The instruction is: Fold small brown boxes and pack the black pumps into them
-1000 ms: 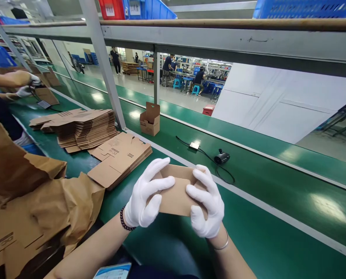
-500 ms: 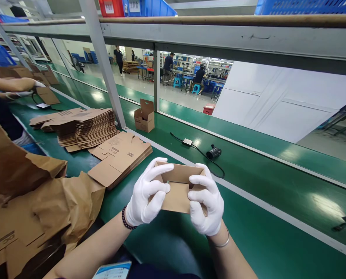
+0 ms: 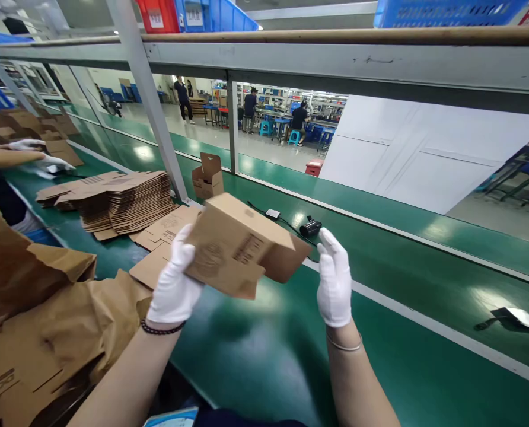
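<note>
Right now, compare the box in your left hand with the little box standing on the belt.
The held box is lifted, tilted, gripped by the left hand; the belt box stands upright on the conveyor. The held box shows closed faces; the belt box has a flap raised. Both are brown cardboard.

Nothing really readable here, tbh. The cardboard box (image 3: pixel 242 249) has dark print and a round stamp, both too blurry. The red bin label (image 3: pixel 156 18) is too small.
</note>
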{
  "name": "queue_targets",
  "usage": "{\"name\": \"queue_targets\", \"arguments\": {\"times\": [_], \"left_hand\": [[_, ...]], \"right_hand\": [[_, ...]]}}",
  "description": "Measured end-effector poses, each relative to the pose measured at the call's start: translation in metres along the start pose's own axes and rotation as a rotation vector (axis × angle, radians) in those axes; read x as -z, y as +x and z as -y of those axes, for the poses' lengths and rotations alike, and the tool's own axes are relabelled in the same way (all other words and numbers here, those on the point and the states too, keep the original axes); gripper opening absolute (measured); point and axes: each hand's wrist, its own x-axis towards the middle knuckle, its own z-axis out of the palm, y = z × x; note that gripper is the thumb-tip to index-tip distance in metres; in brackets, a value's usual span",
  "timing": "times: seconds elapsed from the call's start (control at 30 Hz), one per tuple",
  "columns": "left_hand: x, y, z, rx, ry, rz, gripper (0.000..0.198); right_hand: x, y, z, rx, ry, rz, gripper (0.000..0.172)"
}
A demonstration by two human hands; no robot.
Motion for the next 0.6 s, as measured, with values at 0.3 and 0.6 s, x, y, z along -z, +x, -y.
{"name": "queue_targets", "arguments": {"times": [0.3,0.6], "left_hand": [[0.005,0.008,-0.016,0.092,-0.147,-0.176,0.033],[0.002,0.005,-0.015,0.103,-0.107,-0.219,0.036]], "right_hand": [[-0.015,0.009,-0.009,-0.501,0.276,0.366,0.053],[-0.011,0.01,-0.01,-0.417,0.053,0.355,0.043]]}}
